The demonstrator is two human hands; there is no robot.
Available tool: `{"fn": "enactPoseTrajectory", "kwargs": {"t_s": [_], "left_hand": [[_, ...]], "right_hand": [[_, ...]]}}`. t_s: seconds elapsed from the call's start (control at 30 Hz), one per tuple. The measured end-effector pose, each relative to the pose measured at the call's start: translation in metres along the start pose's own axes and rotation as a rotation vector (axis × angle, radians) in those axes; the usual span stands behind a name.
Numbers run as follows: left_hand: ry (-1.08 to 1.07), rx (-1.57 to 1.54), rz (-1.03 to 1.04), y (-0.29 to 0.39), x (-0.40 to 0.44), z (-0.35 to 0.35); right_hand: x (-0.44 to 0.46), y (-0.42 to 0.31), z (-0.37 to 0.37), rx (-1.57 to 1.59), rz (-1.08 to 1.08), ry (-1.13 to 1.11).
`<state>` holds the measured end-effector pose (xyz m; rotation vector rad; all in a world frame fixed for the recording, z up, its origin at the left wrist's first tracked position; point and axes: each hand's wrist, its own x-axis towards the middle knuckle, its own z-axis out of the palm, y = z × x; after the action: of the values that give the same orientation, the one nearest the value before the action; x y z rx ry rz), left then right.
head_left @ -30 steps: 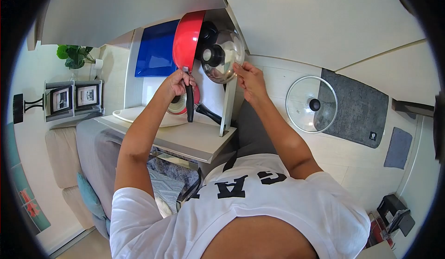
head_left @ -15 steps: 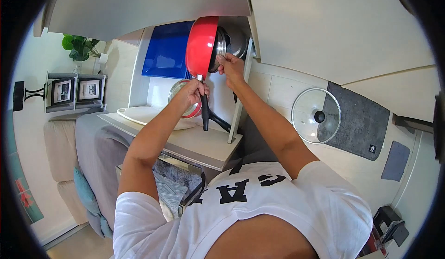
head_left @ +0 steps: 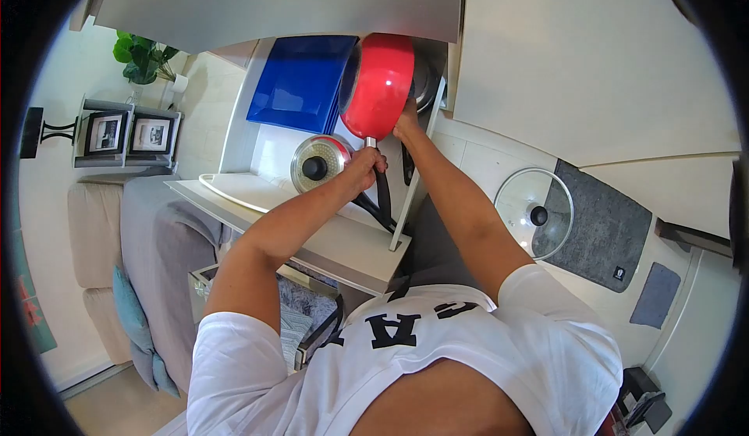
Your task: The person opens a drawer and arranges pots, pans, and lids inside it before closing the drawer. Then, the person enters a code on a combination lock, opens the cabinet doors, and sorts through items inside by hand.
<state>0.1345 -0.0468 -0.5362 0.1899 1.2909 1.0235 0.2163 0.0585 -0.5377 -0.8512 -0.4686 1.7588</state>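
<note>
My left hand [head_left: 364,168] is closed around the black handle [head_left: 383,198] of a red frying pan [head_left: 380,85]. The pan stands tilted on its side in an open drawer, its red underside towards me. My right hand [head_left: 406,117] reaches behind the pan's right edge, beside dark and shiny metal cookware [head_left: 425,85]; its fingers are hidden, so its grip cannot be made out. Just left of my left hand sits a glass lid with a black knob [head_left: 315,168], apparently over red-rimmed cookware. Blue square plates [head_left: 300,85] lie at the drawer's left side.
The drawer's right wall [head_left: 417,190] runs beside my right forearm. A large glass lid [head_left: 534,213] is on the right, partly over a dark grey mat [head_left: 601,225]. A cabinet front [head_left: 289,3] overhangs the drawer's far end. A grey sofa [head_left: 160,241] stands left.
The red pan has shifted right and turned, showing more underside. My left hand moved right with its handle. My right hand went from pinching a metal rim to behind the pan, uncovering the small lid.
</note>
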Motion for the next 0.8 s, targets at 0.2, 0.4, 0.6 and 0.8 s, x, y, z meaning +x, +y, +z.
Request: {"fn": "enactPoseTrajectory", "kwargs": {"t_s": [0.2,0.4,0.6,0.8], "left_hand": [[0.017,-0.048,-0.003,-0.015,0.012,0.0],[0.013,0.012,0.066,-0.027,0.013,0.0],[-0.111,0.088,0.02,-0.039,0.047,-0.032],[0.013,0.127,-0.018,-0.039,0.03,0.0]], "right_hand": [[0.001,-0.012,-0.014,0.057,0.152,-0.052],[-0.015,-0.022,-0.025,0.453,0.3,-0.127],[-0.088,-0.067,-0.068,0.089,0.075,-0.023],[-0.142,-0.087,-0.26,-0.991,-0.294,0.513]]}}
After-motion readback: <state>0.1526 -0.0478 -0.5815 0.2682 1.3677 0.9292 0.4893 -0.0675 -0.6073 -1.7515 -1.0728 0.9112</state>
